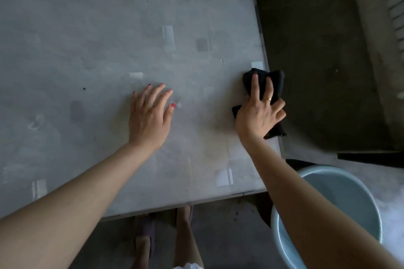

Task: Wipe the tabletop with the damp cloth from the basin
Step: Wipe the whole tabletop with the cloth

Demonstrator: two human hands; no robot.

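1. The left hand (150,116) lies flat, palm down, fingers spread, on the table (87,50), arm stretched forward.
2. The right hand (260,111) presses down at the table's right edge, fingers partly curled, forearm extended.

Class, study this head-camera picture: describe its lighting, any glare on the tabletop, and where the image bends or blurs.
Head view: dim, flat light; pale glossy patches on the tabletop glint faintly; the black cloth under the right hand shows no fold detail; wide-angle bending curves the table edge and swells the forearms; the basin looks soft at the corner.
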